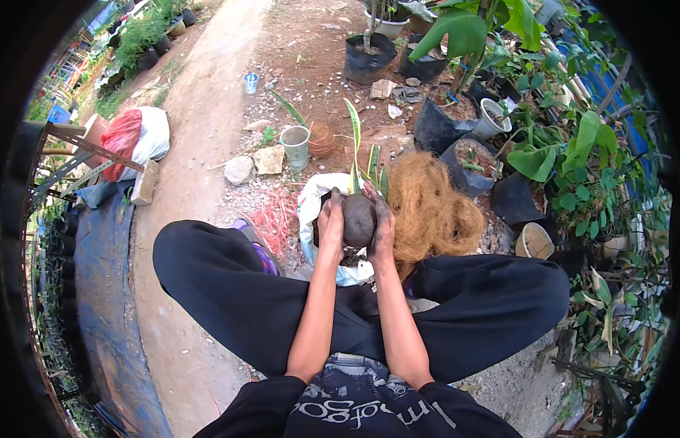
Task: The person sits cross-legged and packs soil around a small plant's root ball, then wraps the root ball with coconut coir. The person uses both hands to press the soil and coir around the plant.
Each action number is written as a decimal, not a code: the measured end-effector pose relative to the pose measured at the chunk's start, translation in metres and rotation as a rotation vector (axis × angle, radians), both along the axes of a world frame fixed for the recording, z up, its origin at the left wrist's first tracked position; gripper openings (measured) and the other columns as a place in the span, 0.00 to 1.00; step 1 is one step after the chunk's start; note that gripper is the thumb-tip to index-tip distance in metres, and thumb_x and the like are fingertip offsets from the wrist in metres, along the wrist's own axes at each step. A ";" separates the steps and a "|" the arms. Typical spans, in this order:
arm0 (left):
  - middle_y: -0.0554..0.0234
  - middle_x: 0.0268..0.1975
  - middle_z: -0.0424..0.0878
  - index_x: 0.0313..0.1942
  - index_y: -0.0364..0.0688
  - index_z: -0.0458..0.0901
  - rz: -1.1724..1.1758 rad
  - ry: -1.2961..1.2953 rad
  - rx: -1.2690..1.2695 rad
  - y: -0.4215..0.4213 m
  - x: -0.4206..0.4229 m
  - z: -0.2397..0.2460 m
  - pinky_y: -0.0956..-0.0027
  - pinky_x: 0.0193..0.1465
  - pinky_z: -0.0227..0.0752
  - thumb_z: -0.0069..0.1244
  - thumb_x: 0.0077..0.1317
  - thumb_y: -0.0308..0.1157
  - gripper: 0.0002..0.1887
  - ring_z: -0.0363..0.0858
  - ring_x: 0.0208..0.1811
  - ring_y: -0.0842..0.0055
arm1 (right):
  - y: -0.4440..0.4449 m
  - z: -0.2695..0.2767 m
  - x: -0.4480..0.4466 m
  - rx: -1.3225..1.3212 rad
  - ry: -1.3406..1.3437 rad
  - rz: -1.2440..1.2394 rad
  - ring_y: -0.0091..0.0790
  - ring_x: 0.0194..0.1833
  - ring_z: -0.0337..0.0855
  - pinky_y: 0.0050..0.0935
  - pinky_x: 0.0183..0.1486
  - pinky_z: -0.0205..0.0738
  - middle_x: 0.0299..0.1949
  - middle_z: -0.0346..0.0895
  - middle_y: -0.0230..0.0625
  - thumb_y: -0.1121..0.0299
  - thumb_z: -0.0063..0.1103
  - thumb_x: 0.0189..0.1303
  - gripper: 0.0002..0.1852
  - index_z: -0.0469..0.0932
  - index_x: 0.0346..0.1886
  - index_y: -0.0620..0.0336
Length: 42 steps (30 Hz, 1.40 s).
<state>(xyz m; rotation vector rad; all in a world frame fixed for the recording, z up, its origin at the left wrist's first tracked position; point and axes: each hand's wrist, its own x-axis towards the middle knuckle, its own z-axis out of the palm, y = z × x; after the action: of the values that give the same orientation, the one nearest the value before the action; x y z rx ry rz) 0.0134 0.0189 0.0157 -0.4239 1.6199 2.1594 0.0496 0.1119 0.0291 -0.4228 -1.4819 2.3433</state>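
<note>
Between my two palms sits a dark, rounded ball of soil (359, 220). My left hand (331, 222) presses its left side and my right hand (381, 222) its right side; both look soiled. Upright yellow-edged snake plant leaves (354, 137) rise just beyond the ball; whether they grow out of it is hidden. Beneath my hands a white plastic sack (309, 205) stands with its rim rolled open and dark soil inside. Touching distance from my right hand, a heap of brown coconut fibre (430, 211) lies on the ground.
Left of the sack lies a tangle of pink raffia string (274, 216). A clear plastic cup (295, 147) stands beyond it, beside stones (240, 170). Black plant bags (369, 57) and leafy plants line the right. A blue tarp (104, 306) and a metal frame (93, 148) are at left.
</note>
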 end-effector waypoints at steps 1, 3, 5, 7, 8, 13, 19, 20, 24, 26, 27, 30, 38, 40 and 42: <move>0.61 0.47 0.79 0.52 0.37 0.74 0.011 -0.030 0.125 0.001 -0.007 0.001 0.68 0.50 0.72 0.40 0.69 0.57 0.30 0.78 0.47 0.75 | 0.000 -0.002 -0.007 0.169 0.098 0.021 0.36 0.65 0.65 0.33 0.69 0.52 0.66 0.64 0.41 0.56 0.45 0.68 0.28 0.68 0.63 0.66; 0.61 0.48 0.79 0.53 0.38 0.74 0.026 -0.121 0.408 0.002 -0.007 -0.001 0.67 0.51 0.72 0.40 0.68 0.58 0.30 0.78 0.47 0.75 | 0.003 -0.005 -0.010 0.488 0.100 0.027 0.35 0.67 0.63 0.33 0.69 0.52 0.67 0.64 0.41 0.56 0.44 0.69 0.27 0.67 0.64 0.67; 0.62 0.49 0.79 0.54 0.39 0.74 0.089 -0.126 0.468 0.002 -0.007 -0.002 0.65 0.53 0.73 0.45 0.67 0.55 0.28 0.79 0.49 0.74 | 0.009 -0.004 -0.014 -0.065 0.148 0.147 0.37 0.71 0.55 0.33 0.72 0.45 0.68 0.61 0.43 0.56 0.41 0.70 0.29 0.62 0.67 0.66; 0.62 0.50 0.80 0.54 0.40 0.74 0.136 -0.167 0.532 0.000 -0.006 -0.002 0.64 0.54 0.74 0.48 0.66 0.53 0.27 0.79 0.51 0.73 | 0.013 0.000 -0.012 -0.385 0.281 0.157 0.37 0.72 0.53 0.34 0.73 0.41 0.69 0.59 0.44 0.56 0.40 0.70 0.29 0.60 0.68 0.65; 0.63 0.51 0.80 0.55 0.40 0.74 0.092 -0.215 0.615 -0.003 -0.006 -0.002 0.64 0.55 0.74 0.51 0.65 0.51 0.26 0.79 0.53 0.72 | 0.012 0.002 -0.011 -0.093 0.226 0.142 0.37 0.72 0.53 0.34 0.72 0.43 0.70 0.59 0.43 0.55 0.40 0.71 0.29 0.61 0.68 0.64; 0.60 0.50 0.80 0.54 0.39 0.75 -0.001 -0.035 0.665 -0.001 -0.002 0.005 0.66 0.54 0.74 0.42 0.70 0.52 0.25 0.80 0.49 0.73 | 0.003 0.015 -0.008 0.268 0.091 0.051 0.38 0.69 0.59 0.33 0.69 0.51 0.68 0.62 0.44 0.57 0.44 0.70 0.27 0.65 0.66 0.64; 0.74 0.32 0.78 0.39 0.38 0.79 -0.050 0.212 0.052 0.002 -0.007 0.012 0.80 0.36 0.67 0.46 0.71 0.43 0.16 0.73 0.33 0.86 | 0.002 0.019 -0.005 0.527 0.102 -0.063 0.39 0.66 0.66 0.31 0.66 0.57 0.66 0.65 0.49 0.66 0.48 0.66 0.25 0.66 0.64 0.68; 0.74 0.33 0.78 0.40 0.38 0.79 -0.008 0.175 0.132 0.001 -0.007 0.011 0.80 0.36 0.68 0.47 0.71 0.43 0.15 0.74 0.32 0.86 | 0.000 0.017 -0.007 0.669 0.033 0.025 0.39 0.67 0.65 0.33 0.67 0.57 0.66 0.64 0.50 0.67 0.47 0.66 0.25 0.66 0.64 0.70; 0.70 0.36 0.80 0.43 0.38 0.79 0.100 0.077 0.331 -0.001 -0.008 0.002 0.80 0.38 0.71 0.51 0.68 0.38 0.12 0.77 0.34 0.85 | -0.001 0.013 -0.010 -0.023 0.129 0.163 0.38 0.73 0.50 0.34 0.74 0.36 0.71 0.56 0.42 0.44 0.35 0.69 0.35 0.64 0.67 0.63; 0.68 0.37 0.81 0.43 0.38 0.79 0.092 0.080 0.383 -0.002 -0.008 -0.001 0.78 0.40 0.73 0.52 0.67 0.36 0.12 0.78 0.35 0.83 | -0.002 0.013 -0.010 0.672 -0.098 0.092 0.41 0.73 0.52 0.45 0.73 0.35 0.71 0.56 0.42 0.47 0.36 0.70 0.32 0.62 0.68 0.60; 0.67 0.38 0.81 0.43 0.37 0.79 0.085 0.086 0.370 0.000 -0.007 -0.002 0.77 0.40 0.73 0.51 0.67 0.36 0.11 0.79 0.36 0.83 | -0.002 0.013 -0.011 1.021 -0.202 0.056 0.43 0.72 0.53 0.51 0.72 0.35 0.71 0.56 0.42 0.48 0.36 0.70 0.31 0.62 0.68 0.58; 0.66 0.39 0.81 0.43 0.37 0.79 0.053 0.080 0.447 0.002 -0.006 -0.004 0.76 0.41 0.73 0.52 0.66 0.34 0.11 0.79 0.37 0.82 | 0.003 0.011 -0.010 0.777 -0.208 0.109 0.43 0.74 0.49 0.52 0.72 0.31 0.72 0.54 0.40 0.49 0.36 0.70 0.30 0.60 0.69 0.55; 0.64 0.39 0.82 0.45 0.38 0.77 -0.016 0.076 0.480 -0.003 -0.006 -0.004 0.71 0.44 0.77 0.53 0.65 0.36 0.14 0.81 0.40 0.79 | 0.008 0.004 -0.011 0.424 -0.103 0.185 0.39 0.74 0.46 0.38 0.74 0.35 0.74 0.46 0.42 0.36 0.20 0.68 0.41 0.49 0.73 0.59; 0.63 0.41 0.82 0.48 0.38 0.76 -0.020 0.001 0.539 -0.008 -0.006 -0.004 0.67 0.46 0.78 0.53 0.65 0.37 0.15 0.82 0.42 0.77 | 0.011 0.004 -0.010 -0.173 0.122 0.252 0.40 0.74 0.44 0.43 0.74 0.30 0.76 0.41 0.38 0.41 0.24 0.71 0.37 0.47 0.73 0.58; 0.62 0.42 0.81 0.48 0.38 0.76 -0.059 0.036 0.606 -0.010 -0.006 -0.002 0.67 0.47 0.79 0.53 0.65 0.37 0.16 0.82 0.43 0.76 | 0.012 0.004 -0.010 0.130 0.090 0.226 0.40 0.74 0.44 0.41 0.74 0.32 0.75 0.41 0.39 0.37 0.22 0.69 0.40 0.48 0.73 0.58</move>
<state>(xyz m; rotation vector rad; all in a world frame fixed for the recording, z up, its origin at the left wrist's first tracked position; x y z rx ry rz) 0.0076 0.0084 0.0135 -0.1462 0.9002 2.4711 0.0400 0.1243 0.0330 -0.1204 -1.7039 2.3796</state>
